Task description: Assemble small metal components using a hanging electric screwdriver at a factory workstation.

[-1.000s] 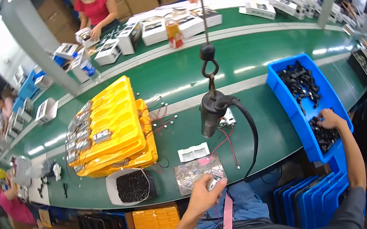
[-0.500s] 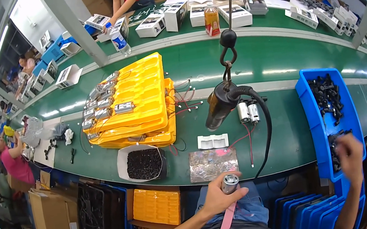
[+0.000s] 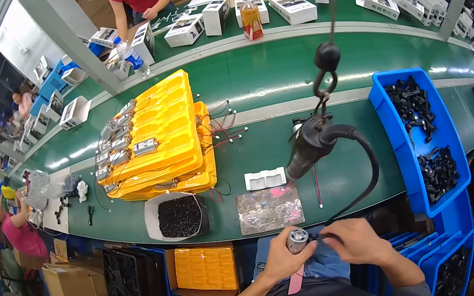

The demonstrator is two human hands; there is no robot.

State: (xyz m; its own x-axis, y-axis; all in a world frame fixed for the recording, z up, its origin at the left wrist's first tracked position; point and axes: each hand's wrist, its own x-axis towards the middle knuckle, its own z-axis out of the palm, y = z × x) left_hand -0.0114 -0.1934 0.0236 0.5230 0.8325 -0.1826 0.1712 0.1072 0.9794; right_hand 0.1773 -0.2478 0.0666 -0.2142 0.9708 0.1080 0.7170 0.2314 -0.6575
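Near the bottom centre, my left hand (image 3: pixel 283 257) is wrapped round a small silver electric motor (image 3: pixel 297 239), its round end facing up. Just to its right, my right hand (image 3: pixel 354 243) is closed on a small black plastic part (image 3: pixel 320 237) at the motor's edge; the fingers hide most of it. Above my hands lies a scuffed metal plate (image 3: pixel 269 211), with a white slotted block (image 3: pixel 265 179) behind it. A black electric screwdriver (image 3: pixel 305 148) hangs tilted from a cord over the bench, its tip near the plate's far right corner. Behind the screwdriver, other motors are mostly hidden.
Left of the plate, a white-lined container (image 3: pixel 156 223) holds small black screws. Stacked yellow trays (image 3: pixel 175 127) carry wired motors. A long blue bin (image 3: pixel 404 165) with black parts stands right. Beyond the conveyor (image 3: pixel 286 69), people handle white boxes (image 3: pixel 294 10).
My right hand has come from the blue bin to the motor with a black part. The screwdriver has swung right and nearer in the picture. The whole view has shifted slightly.
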